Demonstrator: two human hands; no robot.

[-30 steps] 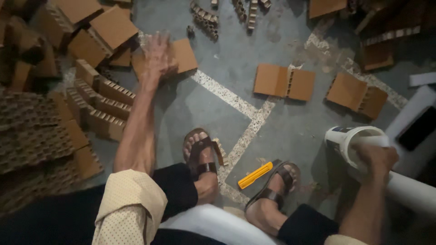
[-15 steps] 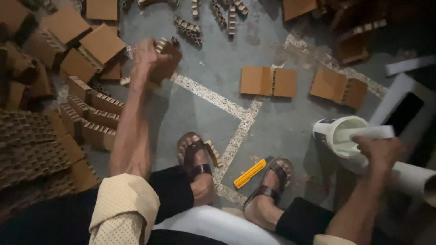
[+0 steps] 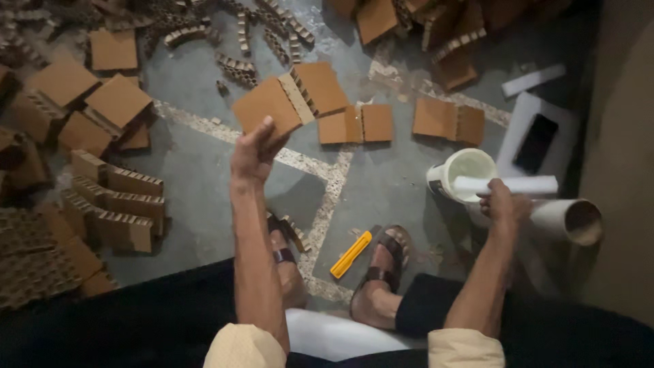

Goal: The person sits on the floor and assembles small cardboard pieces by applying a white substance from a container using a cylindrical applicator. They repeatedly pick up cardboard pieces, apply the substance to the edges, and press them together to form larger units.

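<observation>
Lifted: left hand [image 3: 253,153] grasping folded cardboard piece [image 3: 289,99] | right hand [image 3: 505,204] gripping white roll [image 3: 507,185] over bucket [image 3: 463,170]

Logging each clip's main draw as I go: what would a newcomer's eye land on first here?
First, the left hand raised mid-frame, holding up a folded brown cardboard piece. Next, the right hand at right, gripping a white roller over a white bucket. Around them, cardboard pieces litter the grey floor, and a yellow cutter lies between the sandalled feet.

Utility knife [image 3: 351,254] on floor [image 3: 197,177] between sandalled feet [image 3: 381,272], bucket [image 3: 463,174] to right.
</observation>
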